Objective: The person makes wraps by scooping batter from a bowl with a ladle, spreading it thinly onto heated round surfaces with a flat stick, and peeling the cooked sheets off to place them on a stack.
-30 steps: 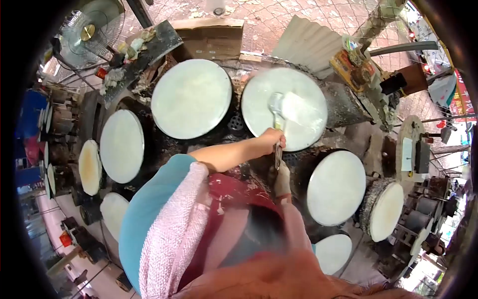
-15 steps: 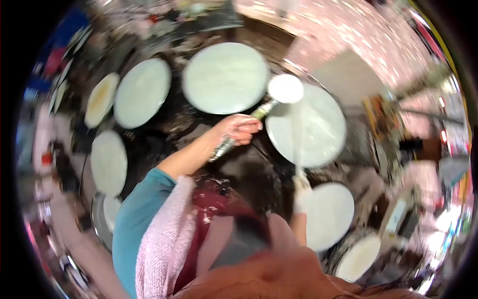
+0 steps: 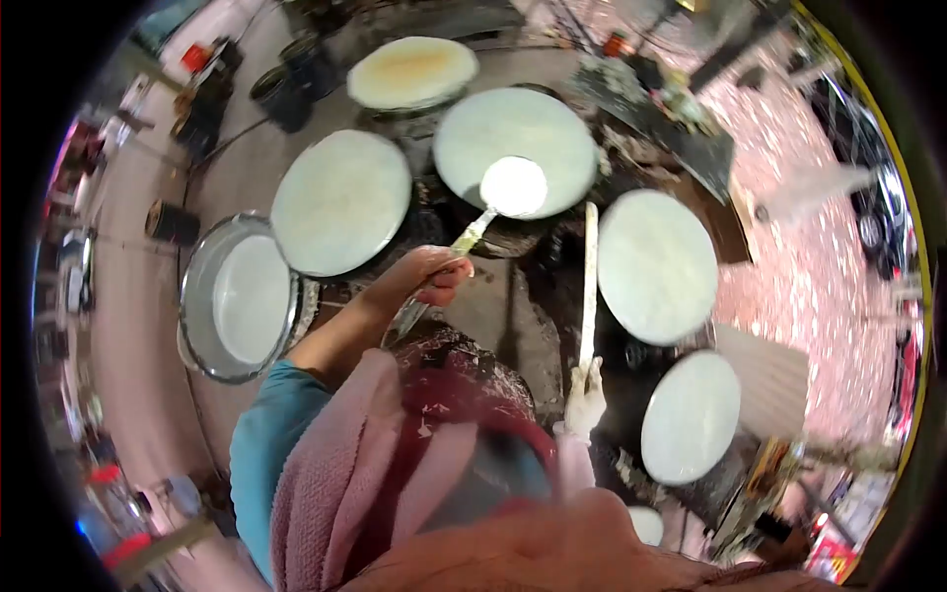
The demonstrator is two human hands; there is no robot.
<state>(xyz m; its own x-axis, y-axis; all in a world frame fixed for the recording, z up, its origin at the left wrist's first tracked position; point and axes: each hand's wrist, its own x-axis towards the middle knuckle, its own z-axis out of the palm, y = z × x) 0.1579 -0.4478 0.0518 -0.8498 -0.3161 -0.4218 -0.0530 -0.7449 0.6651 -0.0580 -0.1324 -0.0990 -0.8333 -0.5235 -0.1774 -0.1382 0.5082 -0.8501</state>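
My left hand (image 3: 430, 274) is bare and wrapped round the handle of a ladle (image 3: 479, 227). The ladle's round bowl holds white liquid (image 3: 515, 185) and hangs over the near edge of a pale round plate (image 3: 503, 128). In my right hand (image 3: 586, 400), which wears a whitish glove, stands a long, pale-coated flat stick (image 3: 590, 286) pointing away from me. The stick's far end lies between that plate and another pale round plate (image 3: 658, 266) to its right.
A metal pot (image 3: 202, 340) of white liquid sits at the left. More round plates surround me: one at the left (image 3: 340, 202), one browned (image 3: 412, 72) at the back, one at the lower right (image 3: 691, 416). A corrugated sheet (image 3: 764, 380) lies at the right.
The view has swung left, bringing the pot into sight. The ladle has left the plate where it lay a second ago, and my hands are now apart. The stick shows clearly in my right hand.
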